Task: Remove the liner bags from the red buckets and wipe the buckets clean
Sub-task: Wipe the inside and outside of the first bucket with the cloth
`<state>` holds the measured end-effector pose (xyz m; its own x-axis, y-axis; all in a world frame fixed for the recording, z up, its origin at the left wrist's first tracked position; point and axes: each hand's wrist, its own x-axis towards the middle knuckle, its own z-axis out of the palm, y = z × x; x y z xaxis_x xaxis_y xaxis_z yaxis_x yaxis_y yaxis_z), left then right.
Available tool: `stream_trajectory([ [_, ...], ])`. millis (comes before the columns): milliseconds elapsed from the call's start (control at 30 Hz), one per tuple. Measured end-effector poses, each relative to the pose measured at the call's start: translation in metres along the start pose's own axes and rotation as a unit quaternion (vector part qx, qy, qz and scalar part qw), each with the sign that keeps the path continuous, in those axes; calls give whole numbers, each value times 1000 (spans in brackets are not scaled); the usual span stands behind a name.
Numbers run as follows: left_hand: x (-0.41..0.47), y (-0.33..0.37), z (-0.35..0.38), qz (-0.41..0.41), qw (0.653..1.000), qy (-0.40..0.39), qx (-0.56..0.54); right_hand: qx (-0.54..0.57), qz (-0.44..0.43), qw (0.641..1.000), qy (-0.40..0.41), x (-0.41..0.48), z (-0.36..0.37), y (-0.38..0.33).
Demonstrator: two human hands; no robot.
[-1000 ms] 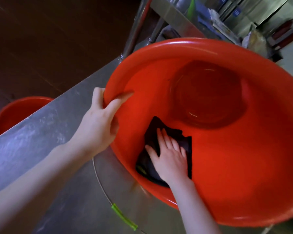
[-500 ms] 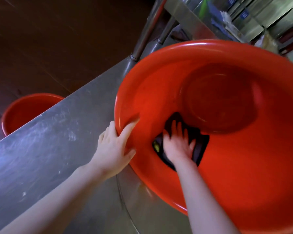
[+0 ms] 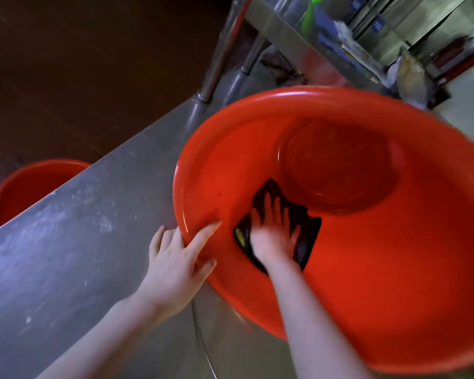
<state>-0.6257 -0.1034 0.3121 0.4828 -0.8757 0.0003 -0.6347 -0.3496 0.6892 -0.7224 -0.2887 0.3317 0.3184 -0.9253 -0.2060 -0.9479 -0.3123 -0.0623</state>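
Forearm reaching into the red bucket (image 3: pixel 367 269) on the steel table (image 3: pixel 80 242), the right hand (image 3: pixel 274 239) lies flat, fingers spread, pressing a dark cloth (image 3: pixel 308 233) against the near inner wall. The left hand (image 3: pixel 173 266) grips the near-left rim, thumb inside, fingers outside; a second red bucket (image 3: pixel 30 184) sits far left.

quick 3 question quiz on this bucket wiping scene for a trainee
1. True or false: the right hand presses a cloth flat against the inside of the bucket.
2. The left hand grips: A) the cloth B) the bucket's rim C) a bag
3. How many red buckets are in view?
Key: 1 true. 2 B. 3 two; the second bucket sits past the table edge.
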Motion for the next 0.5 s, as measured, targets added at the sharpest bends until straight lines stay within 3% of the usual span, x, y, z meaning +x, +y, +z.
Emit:
stream_trajectory([
  [167,-1,6,2,-3,1000,-5,-20,112,69,990,-54,56,-19,-11],
  [267,-3,15,6,1,999,-7,-47,169,-25,985,-17,55,-20,-32],
  [367,-4,18,11,-11,999,3,-41,287,-135,948,20,35,-18,-53],
  [500,-5,15,12,-21,998,12,-55,159,-151,976,-9,15,-5,-38],
])
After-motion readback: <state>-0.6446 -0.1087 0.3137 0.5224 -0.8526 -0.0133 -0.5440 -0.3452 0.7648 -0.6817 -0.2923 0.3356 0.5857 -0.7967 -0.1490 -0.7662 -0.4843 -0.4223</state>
